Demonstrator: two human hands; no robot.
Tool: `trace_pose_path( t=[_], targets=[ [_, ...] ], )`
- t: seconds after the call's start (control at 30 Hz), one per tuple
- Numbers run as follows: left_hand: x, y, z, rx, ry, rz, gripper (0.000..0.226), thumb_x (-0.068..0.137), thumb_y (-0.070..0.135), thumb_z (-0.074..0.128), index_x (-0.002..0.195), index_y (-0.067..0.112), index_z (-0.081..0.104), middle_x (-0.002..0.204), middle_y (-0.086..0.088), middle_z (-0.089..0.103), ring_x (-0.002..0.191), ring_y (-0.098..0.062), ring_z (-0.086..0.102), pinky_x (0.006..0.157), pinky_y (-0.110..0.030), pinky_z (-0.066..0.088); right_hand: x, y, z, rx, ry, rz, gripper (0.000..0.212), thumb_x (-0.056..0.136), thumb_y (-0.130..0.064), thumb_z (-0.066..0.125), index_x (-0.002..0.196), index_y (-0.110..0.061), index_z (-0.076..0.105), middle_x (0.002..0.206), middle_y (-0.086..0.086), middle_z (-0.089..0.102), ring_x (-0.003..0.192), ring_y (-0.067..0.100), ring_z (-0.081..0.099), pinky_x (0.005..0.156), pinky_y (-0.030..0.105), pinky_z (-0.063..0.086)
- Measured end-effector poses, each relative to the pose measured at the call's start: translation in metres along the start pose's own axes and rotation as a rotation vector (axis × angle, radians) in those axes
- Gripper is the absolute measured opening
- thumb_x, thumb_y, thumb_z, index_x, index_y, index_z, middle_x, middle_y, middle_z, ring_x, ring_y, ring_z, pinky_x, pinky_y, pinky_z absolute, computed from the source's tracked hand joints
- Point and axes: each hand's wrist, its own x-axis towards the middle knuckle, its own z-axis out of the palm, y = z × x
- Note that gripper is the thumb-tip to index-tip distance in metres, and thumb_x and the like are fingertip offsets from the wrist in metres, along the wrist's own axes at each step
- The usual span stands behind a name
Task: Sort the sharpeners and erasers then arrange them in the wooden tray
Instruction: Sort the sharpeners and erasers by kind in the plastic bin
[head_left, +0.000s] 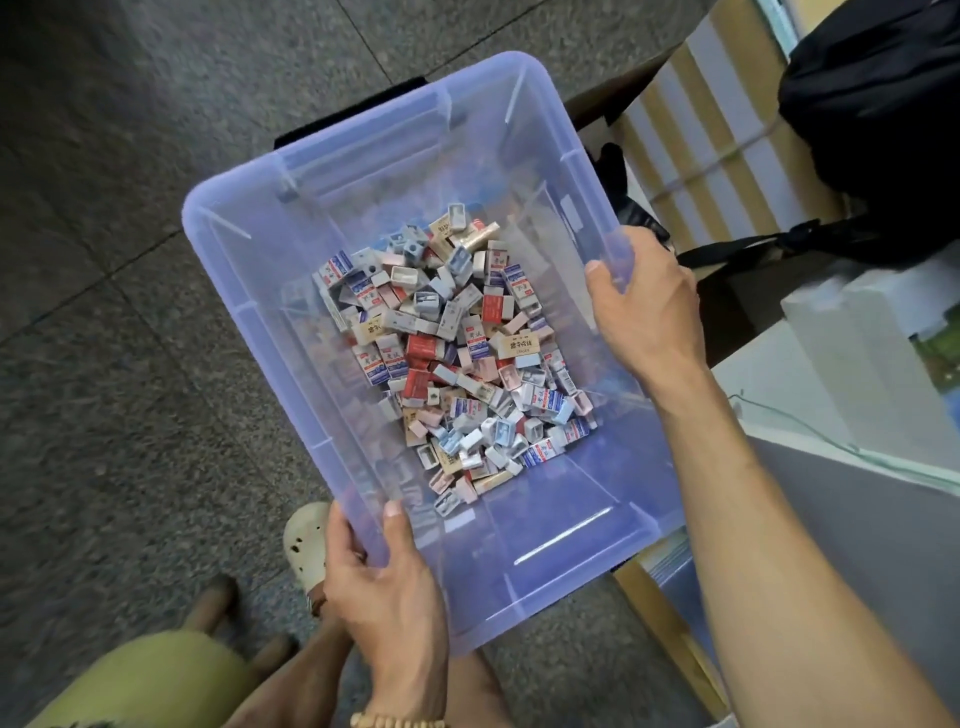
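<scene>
You are holding the translucent purple bin (249, 291) clear of the floor with both hands, and it is sitting tilted in your grip. Your left hand (382, 587) is clamping the near rim, thumb curled over the inside wall and fingers wrapped underneath; your right hand (641, 312) is gripping the right rim the same way, thumb hooked inside. The mixed sharpeners and erasers (452, 353) are lying in one loose heap along the middle of the bin floor (wrapped erasers and small open-faced sharpeners all jumbled together). The wooden tray is not showing anywhere here, so nothing is sorted yet, and you are likely carrying the bin toward a work spot.

The risk is in the tilt: the heap is loose, and if you are tipping further it will probably be sliding toward the low side and shifting weight onto one hand. Your grips are on rim edges only, so a slip could be spilling small pieces across the speckled floor (130, 364). The stacked boxes (717, 156) and black bag (883, 130) are crowding your right side, though the blur is making clearance hard to judge
</scene>
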Motion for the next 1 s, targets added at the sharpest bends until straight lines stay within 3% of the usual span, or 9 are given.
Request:
trace_pose_path(
  t=[0.17,0.33,0.43,0.57,0.67,0.73,0.9,1.0],
  targets=[
    [0.013,0.013,-0.018,0.156,-0.143,0.063,0.005,0.094,0.026,0.061,0.096,0.022,0.062,0.09,-0.005,0.068,0.084,-0.026,0.062,0.081,-0.044,0.051,-0.031,0.0,-0.006,0.069,0.007,0.049,0.048,0.098,-0.029,0.053,0.143,-0.014,0.047,0.138,0.008,0.055,0.127,0.027,0.05,0.1,0.031,0.038],
    [0.013,0.063,-0.048,0.287,-0.256,0.15,0.034,0.093,0.024,0.061,0.127,0.018,0.06,0.113,0.006,0.064,0.106,-0.012,0.06,0.101,-0.034,0.046,-0.072,-0.013,-0.028,0.142,0.07,0.135,0.042,0.098,-0.026,0.055,0.139,-0.014,0.052,0.134,0.011,0.055,0.123,0.027,0.052,0.099,0.031,0.037],
    [0.013,0.104,-0.057,0.353,-0.403,0.35,0.036,0.093,0.021,0.062,0.128,0.014,0.062,0.121,0.002,0.065,0.111,-0.011,0.06,0.1,-0.03,0.046,-0.096,-0.031,-0.038,0.213,0.073,0.156,0.04,0.099,-0.025,0.055,0.137,-0.012,0.054,0.132,0.009,0.057,0.122,0.025,0.054,0.094,0.027,0.036],
    [0.035,0.16,-0.044,0.54,-0.723,0.633,0.031,0.093,0.025,0.062,0.123,0.016,0.065,0.116,0.006,0.068,0.106,-0.01,0.064,0.097,-0.035,0.052,-0.119,-0.053,-0.038,0.276,0.08,0.191,0.04,0.1,-0.025,0.055,0.138,-0.012,0.054,0.138,0.005,0.058,0.128,0.022,0.052,0.105,0.035,0.039],
    [0.054,0.2,-0.025,0.705,-0.987,0.856,0.03,0.095,0.027,0.06,0.123,0.02,0.064,0.113,0.016,0.066,0.104,-0.002,0.063,0.093,-0.026,0.051,-0.127,-0.058,-0.027,0.336,0.151,0.284,0.039,0.1,-0.026,0.056,0.137,-0.013,0.055,0.137,0.005,0.06,0.127,0.022,0.055,0.106,0.039,0.044],
    [0.07,0.221,-0.007,0.86,-1.159,1.023,0.031,0.095,0.027,0.059,0.125,0.018,0.064,0.114,0.013,0.067,0.102,-0.002,0.063,0.088,-0.02,0.048,-0.125,-0.057,-0.017,0.343,0.221,0.374,0.037,0.099,-0.024,0.057,0.134,-0.011,0.058,0.134,0.007,0.062,0.124,0.024,0.057,0.103,0.038,0.044],
    [0.114,0.234,0.048,1.117,-1.47,1.359,0.024,0.096,0.026,0.058,0.115,0.016,0.067,0.109,0.0,0.072,0.094,-0.018,0.068,0.077,-0.037,0.055,-0.115,-0.047,0.025,0.384,0.342,0.543,0.036,0.098,-0.019,0.059,0.132,-0.008,0.06,0.13,0.009,0.065,0.12,0.027,0.06,0.099,0.032,0.042],
    [0.145,0.213,0.091,1.224,-1.562,1.482,0.028,0.097,0.03,0.056,0.115,0.013,0.067,0.111,-0.003,0.072,0.093,-0.02,0.069,0.076,-0.034,0.055,-0.097,-0.031,0.065,0.352,0.363,0.597,0.033,0.097,-0.017,0.058,0.128,-0.005,0.061,0.126,0.014,0.066,0.116,0.032,0.06,0.098,0.037,0.044]
  ],
)
